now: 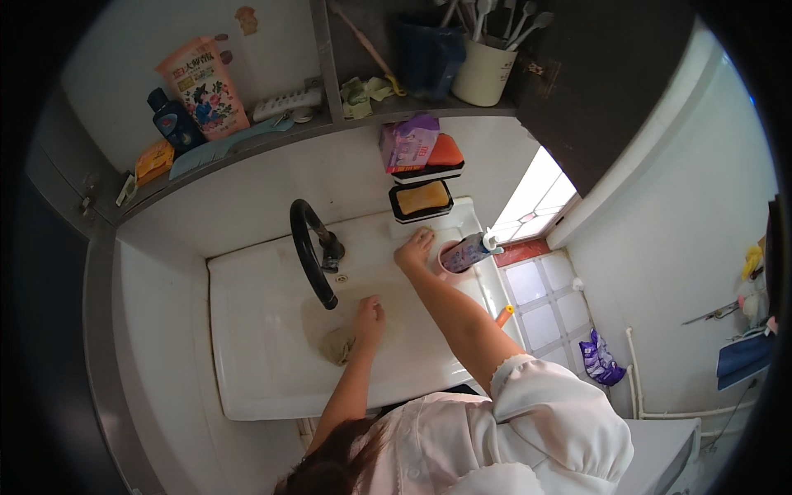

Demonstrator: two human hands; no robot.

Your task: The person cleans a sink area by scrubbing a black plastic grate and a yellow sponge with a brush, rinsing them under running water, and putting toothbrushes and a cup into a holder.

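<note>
In the basin of a white ceramic sink (260, 346), a wet greyish cloth (337, 346) lies in shallow water. My left hand (370, 318) is just above and right of the cloth, fingers curled; whether it holds anything cannot be seen. My right hand (416, 249) reaches to the sink's back right ledge, its fingertips at a small greenish-yellow thing (429, 229) that they partly hide. Beside that hand, a pink cup (447, 272) holds a bottle with a white pump or trigger top (465, 252). A black gooseneck faucet (306, 247) arches over the basin.
Behind the right hand, a yellow soap bar (423, 198) sits in a black wall dish, below an orange bar (445, 150) and a purple packet (408, 142). A grey shelf (247, 143) with bottles, a comb and a white cup of toothbrushes (484, 73) runs above the sink.
</note>
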